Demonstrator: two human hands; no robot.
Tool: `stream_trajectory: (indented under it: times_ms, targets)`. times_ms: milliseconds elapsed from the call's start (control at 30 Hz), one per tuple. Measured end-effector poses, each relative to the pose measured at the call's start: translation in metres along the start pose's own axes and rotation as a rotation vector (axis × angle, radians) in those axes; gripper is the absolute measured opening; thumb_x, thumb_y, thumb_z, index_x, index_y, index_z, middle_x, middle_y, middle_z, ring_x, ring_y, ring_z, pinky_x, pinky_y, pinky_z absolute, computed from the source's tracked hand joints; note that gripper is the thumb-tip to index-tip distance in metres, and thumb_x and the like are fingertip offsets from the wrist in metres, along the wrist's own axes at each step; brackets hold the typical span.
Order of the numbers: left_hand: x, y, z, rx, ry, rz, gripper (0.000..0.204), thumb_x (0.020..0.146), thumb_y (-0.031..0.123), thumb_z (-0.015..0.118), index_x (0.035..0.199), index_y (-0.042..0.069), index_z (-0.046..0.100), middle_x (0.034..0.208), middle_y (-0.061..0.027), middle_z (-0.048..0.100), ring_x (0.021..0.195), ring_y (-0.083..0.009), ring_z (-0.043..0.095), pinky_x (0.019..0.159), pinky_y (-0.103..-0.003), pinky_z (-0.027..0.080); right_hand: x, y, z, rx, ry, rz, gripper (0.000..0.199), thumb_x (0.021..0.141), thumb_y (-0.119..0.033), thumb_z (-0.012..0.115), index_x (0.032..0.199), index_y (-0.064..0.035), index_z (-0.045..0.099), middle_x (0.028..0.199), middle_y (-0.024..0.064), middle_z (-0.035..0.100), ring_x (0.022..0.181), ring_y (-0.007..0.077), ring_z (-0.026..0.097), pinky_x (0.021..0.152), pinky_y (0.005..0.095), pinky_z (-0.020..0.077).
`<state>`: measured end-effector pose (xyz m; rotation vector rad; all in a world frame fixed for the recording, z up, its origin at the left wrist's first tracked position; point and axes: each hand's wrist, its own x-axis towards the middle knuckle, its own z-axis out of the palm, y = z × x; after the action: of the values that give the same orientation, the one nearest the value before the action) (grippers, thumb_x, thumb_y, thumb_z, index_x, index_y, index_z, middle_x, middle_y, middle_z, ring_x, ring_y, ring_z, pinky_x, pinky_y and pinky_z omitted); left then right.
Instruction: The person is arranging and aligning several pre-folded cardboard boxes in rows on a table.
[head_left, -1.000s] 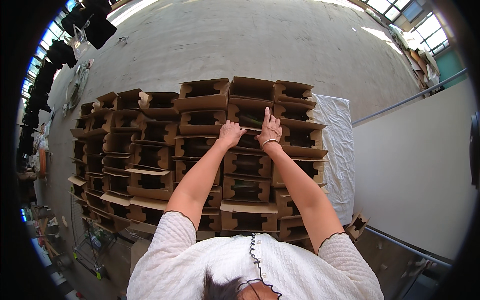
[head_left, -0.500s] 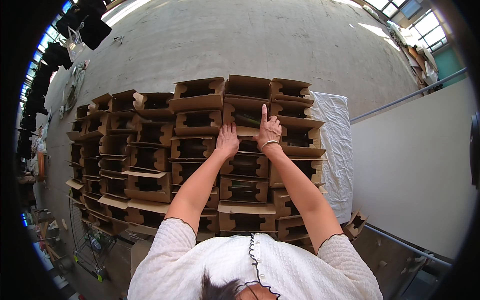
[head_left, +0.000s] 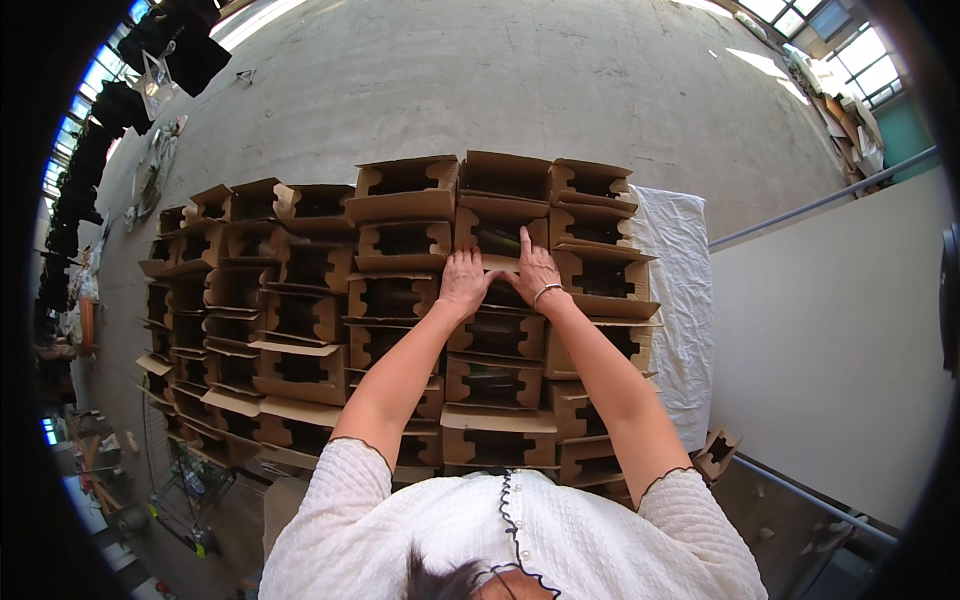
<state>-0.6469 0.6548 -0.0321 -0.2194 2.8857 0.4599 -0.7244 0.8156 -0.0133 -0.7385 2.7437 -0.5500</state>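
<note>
Both my hands press on the near edge of an open-topped cardboard box (head_left: pixel 475 218) in the upper middle of a large group of boxes. My left hand (head_left: pixel 465 283) lies at its left corner, fingers outstretched and thumb reaching right. At the right corner is my right hand (head_left: pixel 536 272), wearing a bracelet, its index finger stretched along the side wall and its thumb reaching left. The thumbs nearly meet on the near flap. Inside the box a dark, shiny, greenish thing (head_left: pixel 497 240) shows in part; its kind I cannot tell.
Several rows of similar boxes (head_left: pixel 300 370) with notched inserts stand close around, flaps sticking up. A white cloth (head_left: pixel 672 300) lies along their right side. Further right are a blue rail (head_left: pixel 820 198) and a large pale panel (head_left: pixel 830 340). A wire cart (head_left: pixel 185 490) stands at lower left.
My left thumb has come out to the right, and the right thumb now stretches left toward it. My right hand has drawn slightly nearer. The whole view has shifted a little.
</note>
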Motion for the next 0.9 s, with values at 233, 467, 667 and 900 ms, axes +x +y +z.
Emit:
stream_trajectory:
  times_ms: [233, 467, 667, 900]
  targets:
    - [0.025, 0.006, -0.033, 0.175, 0.476, 0.248, 0.099, 0.08, 0.043, 0.079, 0.152, -0.002, 0.029, 0.151, -0.02, 0.036, 0.143, -0.0356, 0.034, 0.119, -0.043, 0.03, 0.009, 0.007, 0.011, 0.011, 0.007, 0.024, 0.064, 0.098, -0.035, 0.058, 0.151, -0.0077, 0.034, 0.113, 0.0239, 0.065, 0.1, 0.0421, 0.066, 0.086, 0.0487, 0.0535]
    - [0.053, -0.014, -0.027, 0.169, 0.346, 0.306, 0.115, 0.081, 0.067, 0.065, 0.158, -0.002, 0.015, 0.163, -0.0214, 0.019, 0.153, -0.0354, 0.015, 0.125, -0.049, 0.012, 0.012, 0.017, 0.02, -0.048, 0.017, -0.019, 0.034, 0.1, -0.023, 0.055, 0.128, -0.0058, 0.049, 0.11, 0.0234, 0.064, 0.098, 0.041, 0.065, 0.084, 0.0489, 0.0537]
    - [0.055, -0.015, -0.026, 0.156, 0.394, 0.327, 0.122, 0.077, 0.072, 0.063, 0.157, -0.004, 0.013, 0.162, -0.0237, 0.017, 0.153, -0.038, 0.012, 0.125, -0.05, 0.011, 0.011, 0.017, 0.02, -0.073, 0.042, -0.06, 0.026, 0.1, -0.019, 0.054, 0.121, -0.0053, 0.05, 0.107, 0.0216, 0.063, 0.097, 0.0399, 0.065, 0.084, 0.0483, 0.0535]
    - [0.045, -0.003, -0.027, 0.209, 0.249, 0.28, 0.094, 0.084, 0.063, 0.065, 0.144, -0.004, 0.038, 0.135, -0.0211, 0.046, 0.133, -0.0348, 0.039, 0.116, -0.046, 0.031, 0.007, 0.019, 0.026, -0.078, 0.12, -0.061, 0.032, 0.097, -0.008, 0.048, 0.128, -0.0047, 0.05, 0.107, 0.021, 0.062, 0.097, 0.038, 0.065, 0.084, 0.0472, 0.0536]
